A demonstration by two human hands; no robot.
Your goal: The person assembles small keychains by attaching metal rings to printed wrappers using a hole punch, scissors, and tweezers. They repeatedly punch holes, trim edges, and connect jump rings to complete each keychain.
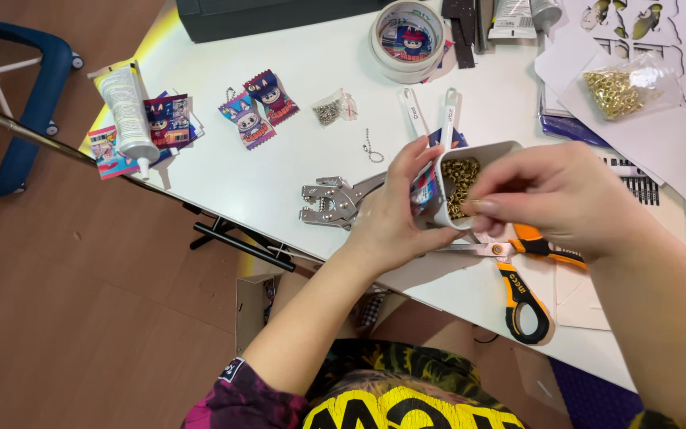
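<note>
A white cup [470, 179] of gold rings [460, 184] is held by the left hand [391, 218] with fingers wrapped round it, while one ring is pinched by the right hand [553, 199] fingers, ready to be lifted out gently

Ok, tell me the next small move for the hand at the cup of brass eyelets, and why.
Probably lift the right hand up and clear of the white cup with one eyelet pinched. Its fingertips sit at the cup's rim, right over the brass eyelets, while the left hand holds the cup tilted toward them. Whether an eyelet is already gripped is too small to tell.
</note>
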